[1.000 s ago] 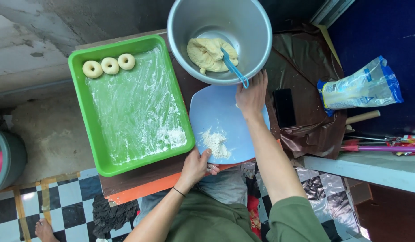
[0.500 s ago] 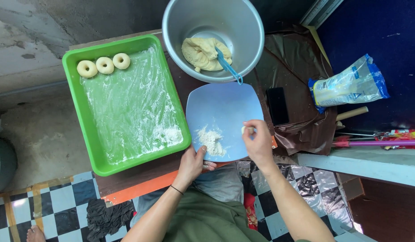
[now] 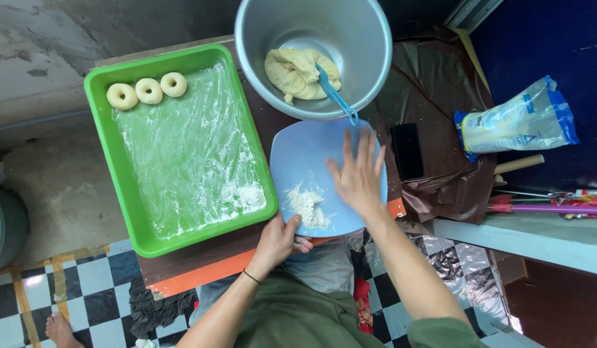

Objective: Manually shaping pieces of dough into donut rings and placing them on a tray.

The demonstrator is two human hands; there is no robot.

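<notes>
My right hand (image 3: pixel 358 174) lies flat with fingers spread on a pale blue plate (image 3: pixel 297 162), palm down; what is under the palm is hidden. A small heap of flour (image 3: pixel 306 205) sits on the plate to the left of it. My left hand (image 3: pixel 280 239) grips the plate's near edge. Beyond the plate stands a large metal bowl (image 3: pixel 369 58) with yellow dough (image 3: pixel 297 72) and a blue spatula (image 3: pixel 335 95) in it. A green tray (image 3: pixel 112 161) on the left, dusted with flour, holds three dough rings (image 3: pixel 148 91) in its far corner.
A black phone (image 3: pixel 408 151) lies on brown plastic sheeting to the right of the plate. A clear bag of flour (image 3: pixel 519 121) rests farther right, with a wooden rolling pin (image 3: pixel 519 165) and purple-handled tools (image 3: pixel 543 207) near it. Checkered floor lies below the table edge.
My right hand left the bowl, came down to the plate's near right side, and now lies flat, fingers spread, farther up the plate. My left hand stays on the plate's near edge.
</notes>
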